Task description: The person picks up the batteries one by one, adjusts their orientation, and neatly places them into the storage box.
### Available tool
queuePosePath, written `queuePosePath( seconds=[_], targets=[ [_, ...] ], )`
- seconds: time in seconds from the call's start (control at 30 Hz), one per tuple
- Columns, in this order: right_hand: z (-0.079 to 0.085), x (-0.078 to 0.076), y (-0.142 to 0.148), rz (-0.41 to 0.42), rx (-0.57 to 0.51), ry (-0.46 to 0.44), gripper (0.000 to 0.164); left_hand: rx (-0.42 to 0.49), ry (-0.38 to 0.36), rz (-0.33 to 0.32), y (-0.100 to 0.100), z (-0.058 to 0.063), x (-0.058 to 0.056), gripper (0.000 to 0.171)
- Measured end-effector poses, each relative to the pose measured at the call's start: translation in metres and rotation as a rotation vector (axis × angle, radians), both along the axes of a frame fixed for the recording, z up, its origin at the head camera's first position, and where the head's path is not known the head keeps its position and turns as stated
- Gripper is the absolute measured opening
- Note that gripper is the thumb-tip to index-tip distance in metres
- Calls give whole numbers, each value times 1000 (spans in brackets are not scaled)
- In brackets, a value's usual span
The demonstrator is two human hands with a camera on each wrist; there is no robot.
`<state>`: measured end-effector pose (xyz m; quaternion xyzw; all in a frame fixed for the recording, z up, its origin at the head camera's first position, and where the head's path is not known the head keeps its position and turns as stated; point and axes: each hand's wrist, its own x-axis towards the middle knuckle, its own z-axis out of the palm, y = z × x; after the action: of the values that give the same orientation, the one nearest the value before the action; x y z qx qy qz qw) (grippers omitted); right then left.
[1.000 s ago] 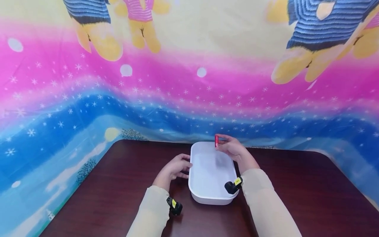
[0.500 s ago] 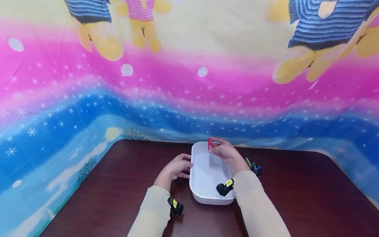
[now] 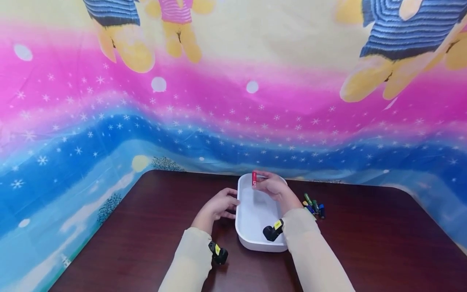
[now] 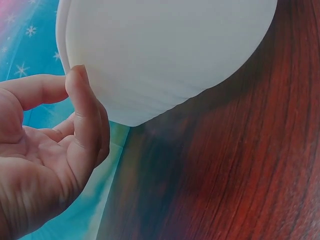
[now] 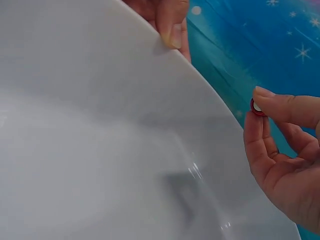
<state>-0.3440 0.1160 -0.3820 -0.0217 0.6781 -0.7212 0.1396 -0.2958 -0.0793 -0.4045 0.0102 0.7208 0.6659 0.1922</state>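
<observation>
A white plastic bin point(image 3: 260, 245) stands on the table. At its left side my left hand point(image 3: 220, 204) grips the rim, the thumb point(image 5: 174, 36) over the edge and the fingers outside in the right wrist view. Above the bin's far part, my right hand point(image 3: 273, 186) pinches a red battery point(image 3: 254, 179) upright between thumb and fingertips. Only one round end of that battery point(image 5: 257, 106) shows in the right wrist view. The visible part of the bin's floor is bare, with a shadow on it.
To the right of the bin lies a small pile of batteries point(image 3: 315, 207), green, blue and yellow, partly behind the right sleeve. The dark wooden table point(image 3: 375, 235) ends at a printed cloth backdrop point(image 3: 204, 109) close behind the bin.
My right hand has moved left over the bin with the red battery, and slightly down. The battery pile has come out from behind the right arm. My left hand stays at the rim.
</observation>
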Motion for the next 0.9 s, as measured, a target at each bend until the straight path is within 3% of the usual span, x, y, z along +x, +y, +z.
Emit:
queuePosePath(
  seconds=[0.17, 0.57, 0.9],
  targets=[
    [-1, 2, -3, 22, 40, 11, 62, 0, -5, -2, -1, 2, 2, 44],
    [-9, -1, -10, -33, 230, -43, 56, -7, -16, -11, -2, 3, 3, 42],
    [-17, -4, -13, 38, 371, 6, 56, -3, -18, -16, -2, 3, 1, 41]
  ],
)
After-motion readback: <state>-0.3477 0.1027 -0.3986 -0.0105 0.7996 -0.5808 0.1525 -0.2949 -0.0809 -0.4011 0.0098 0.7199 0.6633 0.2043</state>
